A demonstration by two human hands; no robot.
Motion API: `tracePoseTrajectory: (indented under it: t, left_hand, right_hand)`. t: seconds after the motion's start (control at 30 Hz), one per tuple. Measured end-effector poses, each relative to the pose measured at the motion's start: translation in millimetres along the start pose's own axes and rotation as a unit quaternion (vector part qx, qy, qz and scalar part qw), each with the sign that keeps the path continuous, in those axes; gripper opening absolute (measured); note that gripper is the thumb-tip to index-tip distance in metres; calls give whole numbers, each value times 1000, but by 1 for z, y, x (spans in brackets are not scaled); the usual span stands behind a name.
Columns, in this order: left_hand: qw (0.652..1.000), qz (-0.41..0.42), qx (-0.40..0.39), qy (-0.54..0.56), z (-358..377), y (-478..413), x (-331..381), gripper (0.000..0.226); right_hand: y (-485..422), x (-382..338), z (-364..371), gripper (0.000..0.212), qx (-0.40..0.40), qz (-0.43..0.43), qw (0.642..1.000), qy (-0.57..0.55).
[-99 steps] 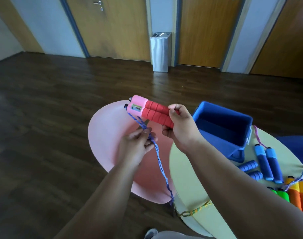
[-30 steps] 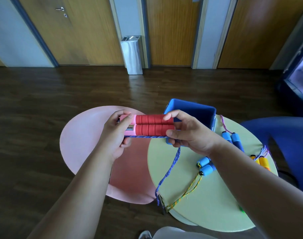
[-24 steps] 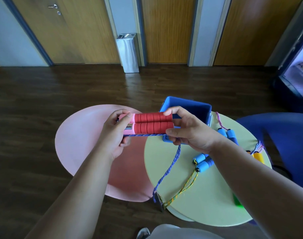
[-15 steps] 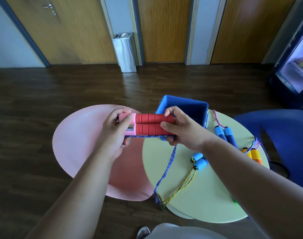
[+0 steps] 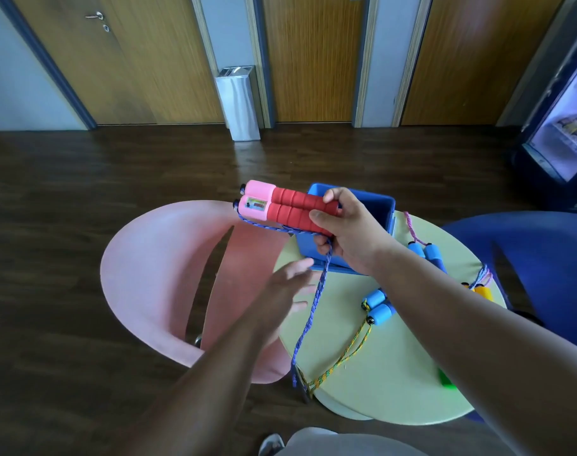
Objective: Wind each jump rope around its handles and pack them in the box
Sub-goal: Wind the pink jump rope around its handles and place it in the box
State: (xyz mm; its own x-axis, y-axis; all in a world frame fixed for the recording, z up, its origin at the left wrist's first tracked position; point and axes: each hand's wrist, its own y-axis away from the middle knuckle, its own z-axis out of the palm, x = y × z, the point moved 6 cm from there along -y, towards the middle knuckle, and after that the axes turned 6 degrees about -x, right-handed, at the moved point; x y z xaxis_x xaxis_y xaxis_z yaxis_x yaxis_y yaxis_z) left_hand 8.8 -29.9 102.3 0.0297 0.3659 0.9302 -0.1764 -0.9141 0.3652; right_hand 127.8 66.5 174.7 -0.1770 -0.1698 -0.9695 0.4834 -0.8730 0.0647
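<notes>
**Item 1.** Red ribbed-foam handle pair (image 5: 290, 210) with pink plastic caps, two sticks side by side. It is held in the air above the table, crossing the left corner of the box in view. The long axis runs left to right. The pink caps are at the free left end, tilted slightly upward.

**Item 2.** Right hand (image 5: 349, 235). Fingers and thumb are curled round the right end of the handle pair, clamping both sticks together. The cord passes under these fingers.

**Item 3.** Blue-and-purple braided cord (image 5: 310, 319). It leaves the pink caps and runs beneath the handles to the right hand. From there it hangs loose to the table's near edge. No turns round the handles are visible.

**Item 4.** Left hand (image 5: 288, 291). Fingers are straight and spread, holding nothing, and somewhat blurred. It sits below the handles with its fingertips just left of the hanging cord. Contact cannot be told.

**Item 5.** Blue rectangular plastic box (image 5: 384, 205), open-topped, on the far side of the round pale-yellow table (image 5: 389, 383). Its interior is largely hidden.

**Item 6.** Unpacked stock on the table:
- light-blue foam handles (image 5: 377, 306) with a yellow-green cord
- darker blue handles (image 5: 428, 253)
- orange handles (image 5: 482, 292) at the right edge

**Item 7.** Pink moulded chair (image 5: 155, 274), left of the table.

**Assessment.** Winding looks barely begun. The slack lies immediately right of the left fingertips, so that hand is the nearer one to take it. Each wrap must cross the handles' long axis.
</notes>
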Motion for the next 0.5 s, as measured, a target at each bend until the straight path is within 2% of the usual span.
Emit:
tracePoseTrajectory:
  t: [0.07, 0.1, 0.27, 0.33, 0.43, 0.5]
  left_hand:
    - [996, -5, -65, -66, 16, 2, 2, 47]
    - [994, 0, -70, -82, 19, 3, 6, 40]
    - [990, 45, 31, -129, 6, 7, 19, 12]
    - [985, 55, 42, -157, -4, 12, 28, 18]
    - [942, 118, 76, -305, -24, 19, 58, 21]
    - [913, 161, 99, -363, -37, 24, 85, 17]
  right_hand:
    - [-2, 0, -2, 27, 7, -3, 1000, 6]
    - [-3, 0, -4, 27, 10, -5, 1000, 9]
    - [-7, 7, -22, 28, 32, -1, 998, 49]
    - [-6, 10, -28, 28, 26, -6, 996, 88]
    - [0, 15, -28, 26, -3, -10, 985, 170]
    - [7, 19, -23, 24, -25, -15, 981, 193]
